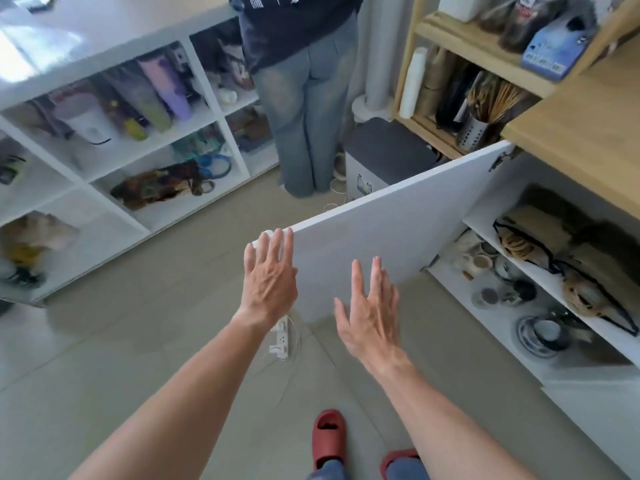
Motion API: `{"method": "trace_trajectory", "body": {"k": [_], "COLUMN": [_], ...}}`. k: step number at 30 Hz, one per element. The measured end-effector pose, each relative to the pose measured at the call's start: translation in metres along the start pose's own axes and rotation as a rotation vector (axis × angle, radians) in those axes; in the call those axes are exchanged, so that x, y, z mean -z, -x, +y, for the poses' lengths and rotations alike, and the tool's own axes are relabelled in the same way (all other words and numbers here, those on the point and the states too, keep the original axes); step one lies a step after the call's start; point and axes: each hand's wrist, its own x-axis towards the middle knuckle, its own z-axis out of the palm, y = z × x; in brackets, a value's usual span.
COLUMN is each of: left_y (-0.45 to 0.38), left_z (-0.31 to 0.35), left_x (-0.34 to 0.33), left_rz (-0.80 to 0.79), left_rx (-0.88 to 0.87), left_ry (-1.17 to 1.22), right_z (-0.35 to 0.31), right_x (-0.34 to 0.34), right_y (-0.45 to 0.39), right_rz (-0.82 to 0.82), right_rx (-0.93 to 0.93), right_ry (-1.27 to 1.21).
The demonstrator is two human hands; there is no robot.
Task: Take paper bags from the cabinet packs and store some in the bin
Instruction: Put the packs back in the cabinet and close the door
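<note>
A white cabinet door (398,223) stands swung wide open at the right. My left hand (268,275) lies flat with straight fingers against the door's free edge, its fingertips at the top corner. My right hand (369,310) is spread open in front of the door's lower part and holds nothing. Inside the cabinet, brown paper bag packs (540,230) lie on the upper shelf with black cords across them. Cups and dishes (540,332) sit on the cabinet floor below. A grey-lidded bin (384,150) stands on the floor behind the door.
A person in blue jeans (304,109) stands ahead beside the bin. White cube shelving (138,140) full of bottles and bags lines the left. A wooden shelf unit (485,57) and wooden counter (588,133) are at the right. A white power strip (280,337) lies on the floor.
</note>
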Motion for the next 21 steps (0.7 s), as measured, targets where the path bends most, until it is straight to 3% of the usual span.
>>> {"method": "trace_trajectory", "body": {"k": [7,12,17,21], "left_y": [-0.003,0.052,0.125,0.166], "left_z": [0.028,0.065,0.146,0.240], "left_x": [0.013,0.016,0.014,0.010], "left_rz": [-0.030,0.086,0.000,0.041], "left_rx": [0.053,-0.207,-0.257,-0.364], "left_ry": [0.002,0.067,0.278,0.265], "right_z": [0.061,0.107,0.154,0.214], "right_x": [0.015,0.028,0.049,0.078], "right_y": [0.041,0.076,0.133,0.174], "right_rz": [-0.013,-0.057,-0.080,-0.031], "right_rx": [-0.070,-0.007,-0.024,-0.107], "right_ry": [0.035,0.028,-0.009,0.004]}}
